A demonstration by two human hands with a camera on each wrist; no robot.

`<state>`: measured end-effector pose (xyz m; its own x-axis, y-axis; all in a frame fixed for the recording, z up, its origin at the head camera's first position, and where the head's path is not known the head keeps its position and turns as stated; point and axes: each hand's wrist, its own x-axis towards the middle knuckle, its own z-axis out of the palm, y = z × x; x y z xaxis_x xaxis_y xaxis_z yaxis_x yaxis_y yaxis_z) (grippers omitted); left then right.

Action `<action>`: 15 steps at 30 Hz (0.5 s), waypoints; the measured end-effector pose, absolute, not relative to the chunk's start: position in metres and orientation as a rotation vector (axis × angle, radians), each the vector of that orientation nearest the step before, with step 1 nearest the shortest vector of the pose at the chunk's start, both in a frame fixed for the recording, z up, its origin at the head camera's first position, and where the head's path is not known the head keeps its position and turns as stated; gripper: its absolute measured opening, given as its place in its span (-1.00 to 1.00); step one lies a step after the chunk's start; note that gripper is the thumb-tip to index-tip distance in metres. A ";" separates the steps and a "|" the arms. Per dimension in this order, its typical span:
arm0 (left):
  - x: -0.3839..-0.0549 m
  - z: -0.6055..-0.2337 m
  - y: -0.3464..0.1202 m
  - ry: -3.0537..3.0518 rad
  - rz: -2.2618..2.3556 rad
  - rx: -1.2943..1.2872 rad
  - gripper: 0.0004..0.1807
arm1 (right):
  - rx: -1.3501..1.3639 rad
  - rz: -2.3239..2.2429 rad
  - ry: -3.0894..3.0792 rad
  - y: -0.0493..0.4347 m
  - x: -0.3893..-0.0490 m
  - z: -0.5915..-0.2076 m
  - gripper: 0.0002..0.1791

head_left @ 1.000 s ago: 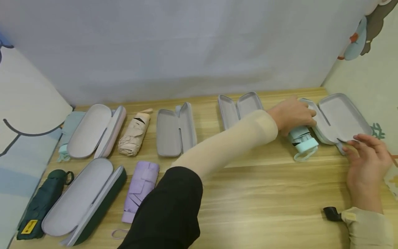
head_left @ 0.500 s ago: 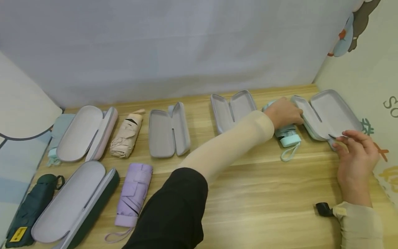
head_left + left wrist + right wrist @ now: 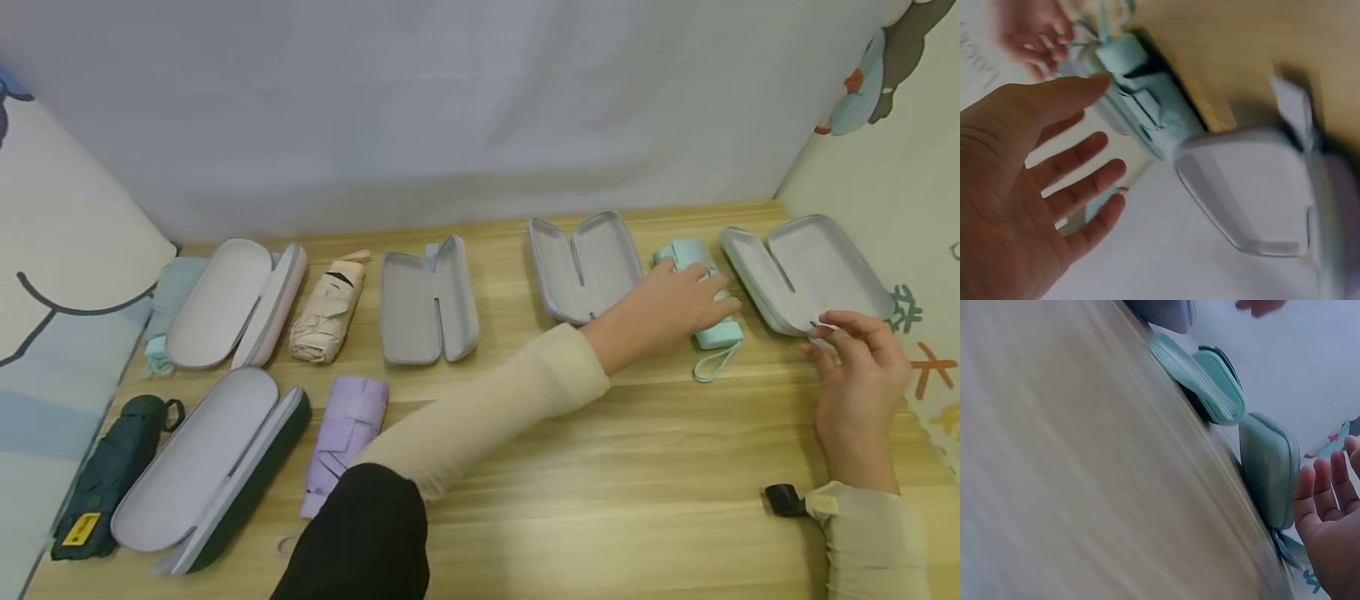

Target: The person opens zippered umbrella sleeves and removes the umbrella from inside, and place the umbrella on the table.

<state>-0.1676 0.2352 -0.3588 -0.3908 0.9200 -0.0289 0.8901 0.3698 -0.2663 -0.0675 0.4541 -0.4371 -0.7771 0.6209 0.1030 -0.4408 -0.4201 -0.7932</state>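
Note:
In the head view my left hand [image 3: 663, 308], fingers spread, hovers over or lightly touches a mint folding umbrella [image 3: 720, 335] lying on the table; which of the two I cannot tell. The left wrist view shows this hand [image 3: 1054, 181] holding nothing, the umbrella [image 3: 1160, 103] beyond its fingertips. At far right an unzipped mint case [image 3: 828, 267] lies spread, with a grey lining. My right hand [image 3: 862, 392] has its fingertips at the case's near corner, by the zip pull. Its fingers look fairly straight in the right wrist view, beside the case [image 3: 1266, 469].
More spread cases stand along the back: a grey-lined one [image 3: 592, 267], another [image 3: 429, 308] and a pink one [image 3: 221, 304]. A dark green case [image 3: 198, 462] lies front left. Beige [image 3: 326, 315], purple [image 3: 348, 429], dark green [image 3: 112, 479] and pale blue [image 3: 176, 287] umbrellas lie among them.
My left hand has let go of the mint umbrella and drawn back left, after the umbrella shifted slightly left beside the case. My right hand has moved a little left toward the case's corner.

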 end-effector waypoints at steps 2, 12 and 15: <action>-0.154 -0.360 0.217 -2.491 0.279 -1.620 -0.54 | -0.268 2.215 -1.169 0.451 -0.068 -0.437 -0.88; -0.075 -0.372 0.128 -2.653 -0.087 -1.439 -0.76 | -0.146 2.095 -1.590 0.427 -0.054 -0.436 -0.83; -0.051 -0.381 0.095 -2.790 -0.128 -1.366 -0.65 | -0.030 1.981 -1.861 0.419 -0.044 -0.436 -0.81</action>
